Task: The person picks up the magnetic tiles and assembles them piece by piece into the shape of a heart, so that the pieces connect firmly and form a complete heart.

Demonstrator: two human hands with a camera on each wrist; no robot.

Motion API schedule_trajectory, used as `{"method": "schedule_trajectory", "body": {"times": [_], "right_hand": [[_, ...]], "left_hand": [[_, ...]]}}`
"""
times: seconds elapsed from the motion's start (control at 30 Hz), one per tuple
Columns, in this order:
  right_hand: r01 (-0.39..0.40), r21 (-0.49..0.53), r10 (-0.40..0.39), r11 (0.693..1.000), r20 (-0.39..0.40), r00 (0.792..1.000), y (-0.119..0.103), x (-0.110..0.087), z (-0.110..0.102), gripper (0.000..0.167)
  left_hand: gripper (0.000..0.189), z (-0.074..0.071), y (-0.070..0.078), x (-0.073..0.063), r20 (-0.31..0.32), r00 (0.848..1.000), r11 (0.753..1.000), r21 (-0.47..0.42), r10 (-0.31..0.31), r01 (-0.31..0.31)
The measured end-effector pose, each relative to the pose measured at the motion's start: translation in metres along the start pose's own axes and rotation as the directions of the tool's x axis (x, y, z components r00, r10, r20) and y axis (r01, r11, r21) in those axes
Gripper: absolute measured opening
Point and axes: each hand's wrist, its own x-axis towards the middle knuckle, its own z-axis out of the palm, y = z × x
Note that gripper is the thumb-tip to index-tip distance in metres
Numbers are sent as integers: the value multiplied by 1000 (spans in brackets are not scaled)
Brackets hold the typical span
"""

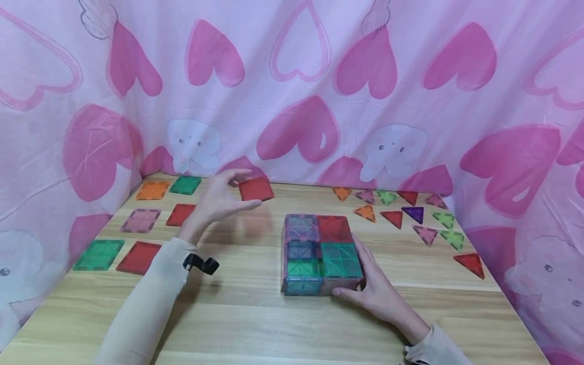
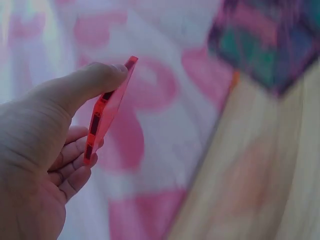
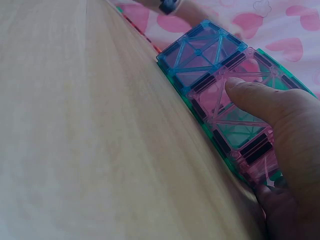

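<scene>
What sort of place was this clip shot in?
Probably an indoor play corner or staged recording spot: a wooden table, pink heart-print fabric hung behind and beside it, and translucent coloured tiles laid out on top.

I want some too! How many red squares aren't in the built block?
3: a held red square in the left hand, a farther red square at the table's left, a nearer red square partly behind the left sleeve. It may hide more.

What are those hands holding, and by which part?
The left hand holds a red square tile by its edges; the right hand holds the tile block around its near right corner.
</scene>
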Motion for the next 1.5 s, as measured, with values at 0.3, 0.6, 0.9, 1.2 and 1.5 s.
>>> {"method": "schedule_trajectory", "body": {"times": [0.3,0.6,0.9,1.2,1.5], "right_hand": [[-10,-2,10,1000,-1,1000,0,1,0,125],[-13,-2,13,1000,0,1000,1,0,0,124],[-20,-1,20,1000,0,1000,-1,1,0,126],[-24,-12,23,1000,-2,1000,2,2,-2,126],[5,-19,-5,1000,-3,1000,-1,1,0,127]], "left_hand": [[79,20,64,-37,135,968,977,-51,210,-205],[72,44,72,-66,227,935,962,-94,271,-256],[74,68,84,-81,280,919,960,-126,277,-250],[78,81,85,-82,275,915,955,-105,296,-277],[127,85,79,-91,227,932,959,-73,282,-272]]}}
